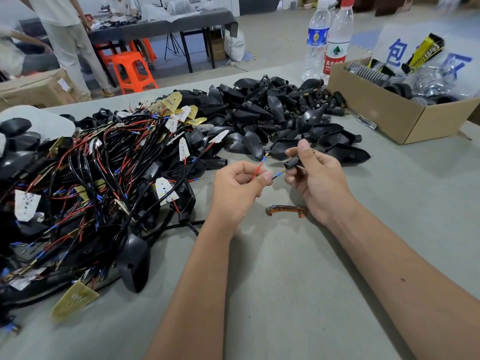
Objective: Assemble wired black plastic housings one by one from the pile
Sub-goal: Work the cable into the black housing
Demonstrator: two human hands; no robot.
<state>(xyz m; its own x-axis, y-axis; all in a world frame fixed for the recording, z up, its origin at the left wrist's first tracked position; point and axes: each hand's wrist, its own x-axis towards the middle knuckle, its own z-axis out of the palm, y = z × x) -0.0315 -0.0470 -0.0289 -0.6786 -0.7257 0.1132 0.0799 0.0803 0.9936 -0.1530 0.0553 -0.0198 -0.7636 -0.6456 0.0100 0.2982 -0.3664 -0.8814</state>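
A cardboard box [405,113] sits open at the table's [285,281] far right, filled with dark ribbed round parts and clear bagged pieces, with 2 plastic water bottles standing just beside its left end: a blue-labelled bottle [316,40] and a red-capped bottle [337,37]. A small amber lens [285,211] lies on the grey table surface near its middle. Beyond the table, 2 orange stools [132,68] stand under a dark-covered bench [166,27], a person in pale trousers [70,48] stands beside it, and a brown carton [36,87] lies at the left.
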